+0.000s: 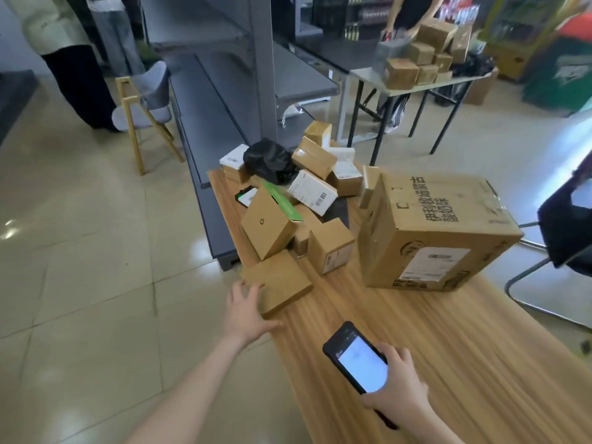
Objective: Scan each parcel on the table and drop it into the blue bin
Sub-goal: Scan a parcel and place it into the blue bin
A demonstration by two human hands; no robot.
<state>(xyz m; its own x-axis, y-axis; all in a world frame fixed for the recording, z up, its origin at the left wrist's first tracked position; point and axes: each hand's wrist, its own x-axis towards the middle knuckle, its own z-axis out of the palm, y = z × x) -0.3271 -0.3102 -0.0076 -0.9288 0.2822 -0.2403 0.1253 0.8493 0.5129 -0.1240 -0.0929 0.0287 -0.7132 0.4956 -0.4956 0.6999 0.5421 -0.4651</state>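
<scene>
Flat cardboard parcel (278,282) at lower centre, on the table (464,363) edge, touched by spread left hand (248,307); right hand (397,384) curled round scanner (357,358). Probably light and stiff; best gripped across its short sides.

Your counter (464,363) is a long wood-grain top running away from you. Closest to you, right at its left rim, a flat brown box (282,283) lies on the surface. Just beyond it a small brown box (330,248) stands upright. To the right sits a large carton (432,235) with its shipping label facing you, the biggest thing there. Farther back the parcels crowd into a heap: a tilted box (267,224) leans on its neighbours, a white-labelled parcel (312,193) rests higher up, and a black bag (269,160) is slumped behind. A dark device (246,195) with a lit screen lies near the left edge, half hidden by the tilted box.
</scene>
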